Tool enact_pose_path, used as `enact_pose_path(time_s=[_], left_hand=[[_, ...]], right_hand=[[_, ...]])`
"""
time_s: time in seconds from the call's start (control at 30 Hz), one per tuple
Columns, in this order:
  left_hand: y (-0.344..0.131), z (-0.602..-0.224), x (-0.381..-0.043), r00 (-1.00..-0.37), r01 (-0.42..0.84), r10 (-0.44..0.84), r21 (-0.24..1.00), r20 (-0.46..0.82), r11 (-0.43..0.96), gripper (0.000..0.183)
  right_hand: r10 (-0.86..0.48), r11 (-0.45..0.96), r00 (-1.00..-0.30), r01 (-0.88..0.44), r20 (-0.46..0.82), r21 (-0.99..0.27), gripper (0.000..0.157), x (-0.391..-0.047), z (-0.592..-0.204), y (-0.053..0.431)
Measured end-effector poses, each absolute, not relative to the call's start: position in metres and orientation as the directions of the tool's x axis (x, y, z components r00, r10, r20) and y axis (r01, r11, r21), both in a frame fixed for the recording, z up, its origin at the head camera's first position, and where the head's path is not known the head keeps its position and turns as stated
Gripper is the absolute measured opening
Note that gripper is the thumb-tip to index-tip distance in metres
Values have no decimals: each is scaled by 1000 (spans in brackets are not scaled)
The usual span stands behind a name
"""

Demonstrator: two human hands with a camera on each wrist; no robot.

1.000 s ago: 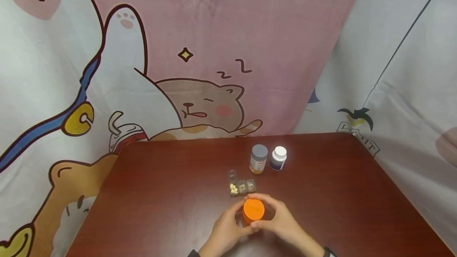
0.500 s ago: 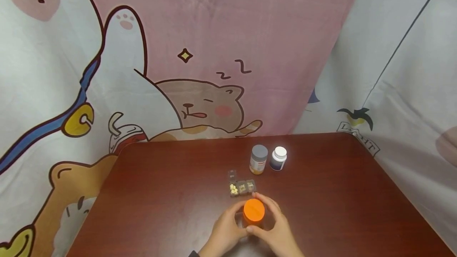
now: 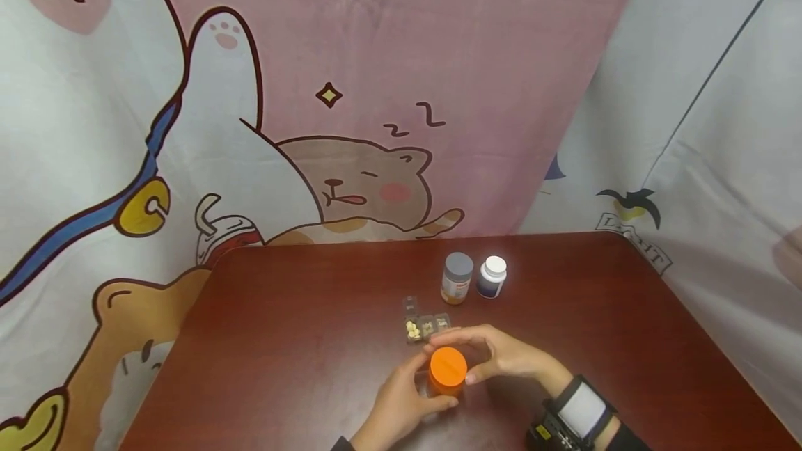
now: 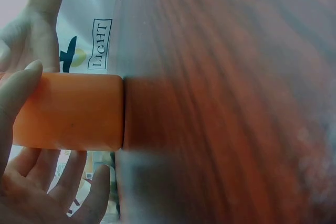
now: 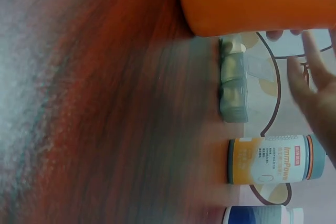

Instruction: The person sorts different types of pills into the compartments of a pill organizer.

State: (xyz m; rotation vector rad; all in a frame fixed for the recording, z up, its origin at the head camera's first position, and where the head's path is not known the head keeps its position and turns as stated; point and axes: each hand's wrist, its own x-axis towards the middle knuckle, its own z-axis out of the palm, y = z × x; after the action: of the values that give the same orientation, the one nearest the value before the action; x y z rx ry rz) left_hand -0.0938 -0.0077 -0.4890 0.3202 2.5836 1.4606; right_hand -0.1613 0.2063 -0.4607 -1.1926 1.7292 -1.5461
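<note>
An orange bottle (image 3: pixel 438 390) with an orange lid (image 3: pixel 448 366) stands upright on the table near its front. My left hand (image 3: pixel 401 402) holds the bottle, thumb on the near side and fingers beyond it. Around the lid curves my right hand (image 3: pixel 510 355), with fingers at the far side and thumb against the right edge. In the left wrist view the bottle's body (image 4: pixel 79 111) rests on the wood. Just beyond lies a small clear pill organizer (image 3: pixel 427 326); its left compartment is open and holds pale yellow tablets (image 3: pixel 412 330). The right hand's fingers partly overlap it.
Behind the organizer stand a grey-lidded jar (image 3: pixel 457 278) and, to its right, a white-capped dark blue bottle (image 3: pixel 491 277). A cartoon-printed cloth (image 3: pixel 489 54) hangs behind the brown table (image 3: pixel 282 339). My right wrist carries a strapped device (image 3: pixel 576 413).
My right hand has turned about the lid: its wrist swung outward to the right, and its thumb shifted from the near side to the right edge. The orange bottle stays in place.
</note>
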Motion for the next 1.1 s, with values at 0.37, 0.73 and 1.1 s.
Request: enact_pose_path(time_s=[0.37, 0.73, 1.1], left_hand=[[-7, -490, -95, -964, 116, 265, 850, -28, 514, 72], [-8, -491, -95, -966, 139, 260, 826, -9, 546, 71], [-8, -492, -96, -966, 111, 258, 854, -28, 509, 65]], right_hand=[[-707, 135, -682, -388, 186, -912, 62, -135, -461, 192], [-202, 343, -958, -264, 203, -902, 61, -92, -474, 161], [165, 305, -977, -82, 137, -949, 72, -74, -475, 125]])
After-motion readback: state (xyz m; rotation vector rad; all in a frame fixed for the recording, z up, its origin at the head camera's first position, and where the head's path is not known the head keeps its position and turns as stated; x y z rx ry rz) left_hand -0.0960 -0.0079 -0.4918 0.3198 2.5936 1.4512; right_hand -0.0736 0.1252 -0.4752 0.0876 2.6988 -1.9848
